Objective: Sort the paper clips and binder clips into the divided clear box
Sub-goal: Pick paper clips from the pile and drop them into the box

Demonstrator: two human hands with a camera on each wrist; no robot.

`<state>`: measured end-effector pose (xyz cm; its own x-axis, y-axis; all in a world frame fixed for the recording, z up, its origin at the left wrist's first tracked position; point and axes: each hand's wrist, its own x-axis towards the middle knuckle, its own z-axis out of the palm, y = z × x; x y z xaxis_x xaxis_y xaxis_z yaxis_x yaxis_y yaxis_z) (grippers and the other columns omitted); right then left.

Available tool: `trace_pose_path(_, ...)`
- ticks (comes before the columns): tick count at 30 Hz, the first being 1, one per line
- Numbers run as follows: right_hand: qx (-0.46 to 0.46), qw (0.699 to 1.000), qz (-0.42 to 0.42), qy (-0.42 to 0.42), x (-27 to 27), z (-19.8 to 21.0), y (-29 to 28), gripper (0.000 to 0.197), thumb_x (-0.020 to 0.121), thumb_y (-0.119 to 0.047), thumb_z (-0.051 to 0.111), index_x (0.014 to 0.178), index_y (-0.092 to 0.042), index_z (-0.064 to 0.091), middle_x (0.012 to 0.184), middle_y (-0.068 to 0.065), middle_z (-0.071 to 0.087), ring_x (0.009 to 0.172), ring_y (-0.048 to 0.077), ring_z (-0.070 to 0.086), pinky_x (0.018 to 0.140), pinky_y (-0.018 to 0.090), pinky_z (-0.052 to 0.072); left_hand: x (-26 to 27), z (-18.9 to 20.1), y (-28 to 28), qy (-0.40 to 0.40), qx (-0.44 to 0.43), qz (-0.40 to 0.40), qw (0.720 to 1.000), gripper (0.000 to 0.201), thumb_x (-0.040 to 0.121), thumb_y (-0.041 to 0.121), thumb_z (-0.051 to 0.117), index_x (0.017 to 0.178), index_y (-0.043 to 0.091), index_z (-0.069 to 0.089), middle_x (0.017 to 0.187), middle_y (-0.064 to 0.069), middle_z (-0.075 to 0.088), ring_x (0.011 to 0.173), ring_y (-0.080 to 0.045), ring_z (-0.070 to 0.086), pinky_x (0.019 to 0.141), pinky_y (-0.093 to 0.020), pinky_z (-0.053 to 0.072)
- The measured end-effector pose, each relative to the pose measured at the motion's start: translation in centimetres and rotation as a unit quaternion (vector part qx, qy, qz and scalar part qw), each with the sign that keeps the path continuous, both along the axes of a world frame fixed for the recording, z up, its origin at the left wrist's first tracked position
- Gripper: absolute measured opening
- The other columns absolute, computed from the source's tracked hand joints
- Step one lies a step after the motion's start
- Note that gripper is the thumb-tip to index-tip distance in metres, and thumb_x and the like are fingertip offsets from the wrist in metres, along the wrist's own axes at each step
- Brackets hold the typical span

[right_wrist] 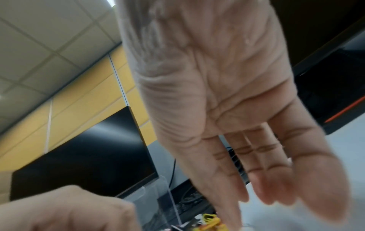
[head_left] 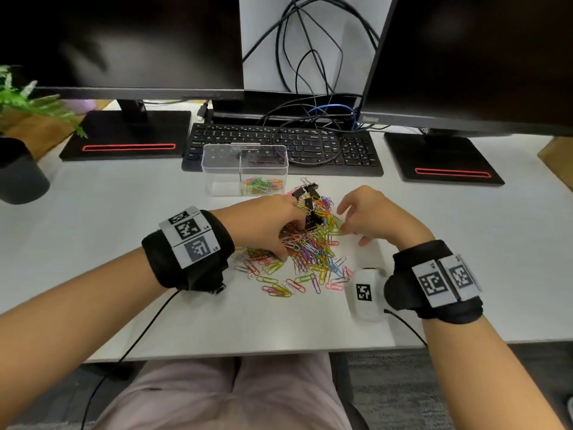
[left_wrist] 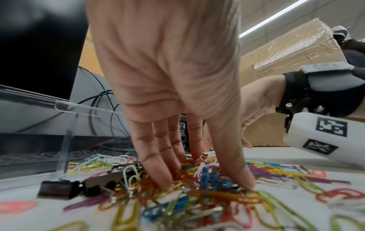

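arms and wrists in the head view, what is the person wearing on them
Both forearms are bare, with no sleeves. Each wrist carries a wide black padded band: the left wrist band and the right wrist band both bear light grey plates printed with black square-pattern markers. A white camera housing with its own marker hangs off the right band. A thin black cable trails from the left band.

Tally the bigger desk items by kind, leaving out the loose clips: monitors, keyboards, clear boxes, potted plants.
Monitors: 2, the second on the right
Keyboard: 1
Clear box: 1
Potted plant: 1
Total: 5
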<state>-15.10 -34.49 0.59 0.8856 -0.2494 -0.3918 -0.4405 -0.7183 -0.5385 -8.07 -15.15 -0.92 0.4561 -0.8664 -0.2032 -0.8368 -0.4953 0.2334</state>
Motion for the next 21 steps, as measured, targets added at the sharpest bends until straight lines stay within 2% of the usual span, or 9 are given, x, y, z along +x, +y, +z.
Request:
trace_pose_path(3, -0.046, 0.998, -0.015, 0.046, 0.0, -0.3, -0.5, 0.046, 0.081, -0.003, 0.069, 0.123, -0.01, 0.053, 0.117, 0.014, 0.054, 0.07, 0.028, 0.062, 0.047, 0.031, 0.053, 0.0, 0.0, 0.3, -0.004, 0.012, 0.004, 1.0, 0.059, 0.068, 0.043, 0.081, 0.12, 0.026, 0.057, 0.112, 0.003, 0.049, 0.082, -0.009, 0.043, 0.073, -0.031, 0.046)
trace_pose_path(5, -0.028, 0.998, -0.012, 0.061, 0.0, -0.5, -0.3, 0.051, 0.081, -0.003, 0.07, 0.127, -0.01, 0.05, 0.113, 0.013, 0.053, 0.076, 0.029, 0.063, 0.046, 0.03, 0.054, 0.0, 0.0, 0.1, -0.006, 0.013, 0.002, 1.0, 0.052, 0.072, 0.039, 0.079, 0.117, 0.025, 0.059, 0.111, 0.001, 0.05, 0.072, -0.003, 0.041, 0.072, -0.03, 0.045)
trace_pose_path(8, 0.011, 0.999, 0.015, 0.047, 0.0, -0.6, 0.4, 0.05, 0.079, -0.001, 0.071, 0.126, -0.007, 0.053, 0.097, 0.01, 0.054, 0.07, 0.028, 0.065, 0.059, 0.037, 0.06, 0.1, 0.0, -0.2, -0.011, 0.002, -0.01, 1.0, 0.04, 0.077, 0.033, 0.077, 0.112, 0.02, 0.063, 0.108, 0.001, 0.054, 0.066, 0.003, 0.037, 0.067, -0.024, 0.037)
trace_pose_path(11, 0.034, 0.998, 0.047, 0.034, 0.0, -0.8, 1.0, 0.05, 0.079, 0.0, 0.071, 0.125, -0.009, 0.053, 0.091, 0.011, 0.058, 0.064, 0.027, 0.068, 0.07, 0.042, 0.06, 0.4, 0.0, -0.6, -0.014, -0.013, -0.001, 1.0, 0.03, 0.078, 0.028, 0.076, 0.104, 0.015, 0.067, 0.102, -0.001, 0.063, 0.07, -0.008, 0.044, 0.066, -0.023, 0.036)
trace_pose_path(15, 0.038, 0.998, 0.055, 0.007, 0.1, -0.7, 0.7, 0.052, 0.078, -0.002, 0.072, 0.126, -0.012, 0.055, 0.091, 0.005, 0.058, 0.065, 0.023, 0.065, 0.066, 0.034, 0.058, 0.8, 0.0, -0.4, 0.004, -0.04, 0.022, 0.999, 0.025, 0.079, 0.024, 0.076, 0.1, 0.012, 0.071, 0.092, -0.003, 0.067, 0.074, -0.011, 0.052, 0.06, -0.017, 0.035)
trace_pose_path(16, 0.018, 0.998, 0.055, -0.005, 0.2, -0.6, 0.4, 0.051, 0.078, -0.004, 0.072, 0.126, -0.012, 0.056, 0.093, 0.002, 0.057, 0.07, 0.02, 0.062, 0.068, 0.033, 0.055, 1.0, 0.0, -0.3, 0.013, -0.05, 0.027, 0.998, 0.023, 0.079, 0.023, 0.076, 0.099, 0.011, 0.071, 0.09, -0.002, 0.068, 0.073, -0.01, 0.051, 0.057, -0.013, 0.034)
trace_pose_path(18, -0.045, 0.997, 0.062, -0.022, 0.3, -0.2, -0.2, 0.057, 0.079, -0.007, 0.073, 0.132, -0.013, 0.053, 0.119, 0.004, 0.055, 0.097, 0.021, 0.058, 0.08, 0.028, 0.045, 1.2, 0.1, 0.0, 0.026, -0.067, 0.038, 0.997, 0.021, 0.079, 0.022, 0.076, 0.096, 0.011, 0.072, 0.085, 0.001, 0.066, 0.072, -0.008, 0.052, 0.058, -0.007, 0.033)
trace_pose_path(20, -0.087, 0.993, 0.076, -0.017, 0.3, -0.1, -0.6, 0.067, 0.08, -0.008, 0.071, 0.141, -0.014, 0.043, 0.144, 0.006, 0.041, 0.129, 0.024, 0.043, 0.095, 0.027, 0.037, 1.4, 0.2, 0.2, 0.036, -0.087, 0.056, 0.994, 0.019, 0.079, 0.022, 0.077, 0.093, 0.01, 0.073, 0.084, 0.002, 0.067, 0.073, -0.009, 0.056, 0.06, -0.012, 0.04)
trace_pose_path(21, -0.087, 0.993, 0.084, -0.005, 0.2, 0.0, -0.7, 0.07, 0.082, -0.009, 0.07, 0.144, -0.016, 0.037, 0.149, 0.005, 0.035, 0.135, 0.024, 0.036, 0.1, 0.028, 0.034, 1.5, 0.3, 0.3, 0.041, -0.098, 0.066, 0.992, 0.018, 0.078, 0.022, 0.078, 0.091, 0.01, 0.074, 0.083, 0.001, 0.068, 0.073, -0.008, 0.058, 0.063, -0.016, 0.044)
